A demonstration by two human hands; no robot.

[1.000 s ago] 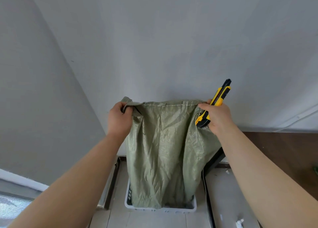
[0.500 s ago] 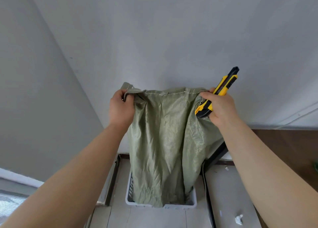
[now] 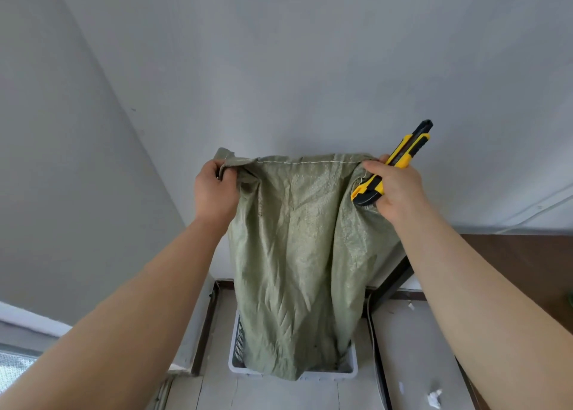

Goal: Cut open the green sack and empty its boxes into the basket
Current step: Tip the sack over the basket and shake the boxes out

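Sack (image 3: 297, 254) held up by its stitched end, mouth down in the basket (image 3: 347, 374). Left hand (image 3: 215, 189) fisted on the left corner; right hand (image 3: 392, 189) bunching the right corner and clamping the knife (image 3: 400, 158) against the palm, blade end up and away from the cloth. No blade seen out, though too small to say for sure.

Over the last second, lifted, then lowered a little: seam slack and puckered half a second ago, now pulled taut and straight between the fists. Hem lower in the basket again, draped over the front rim. Looks like shaking, up and down, to loosen whatever clings inside.

Cloth hanging flat and limp, no bulges, so probably emptied, or nearly. Boxes not visible; basket interior hidden behind the sack, so contents unconfirmed. Cutting evidently done, since the low end hangs loose and open.

Left to do, by this reading: one more shake at most, then lifting clear and checking the basket. Worth watching: the knife sharing a grip with woven cloth, liable to slip or snag; and the hem over the rim, where a late box could drop outside.
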